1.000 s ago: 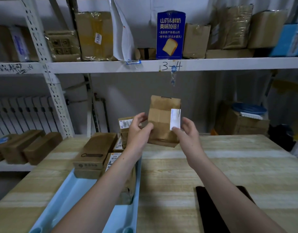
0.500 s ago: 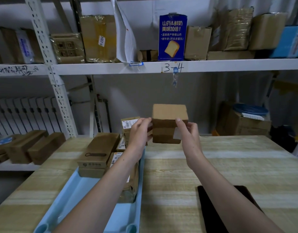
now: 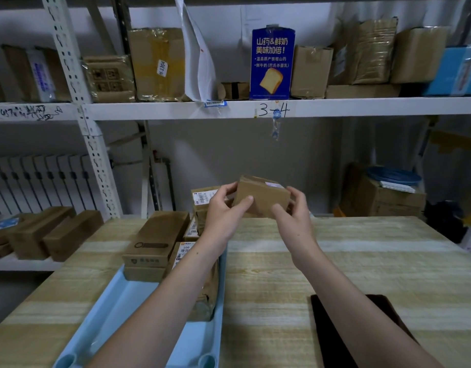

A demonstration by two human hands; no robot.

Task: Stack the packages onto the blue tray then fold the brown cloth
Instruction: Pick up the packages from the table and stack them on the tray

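Here both hands, left hand and right hand, clamp a small cardboard package in the air above the wooden table, beside stacked packages on the blue tray; the brown cloth lies flat near the right forearm.

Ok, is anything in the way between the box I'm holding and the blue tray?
Nothing visible blocks it. Both hands, left hand and right hand, hold the small cardboard box in the air above the table. The blue tray lies just to its left, with packages already stacked at its far end and its near part bare.
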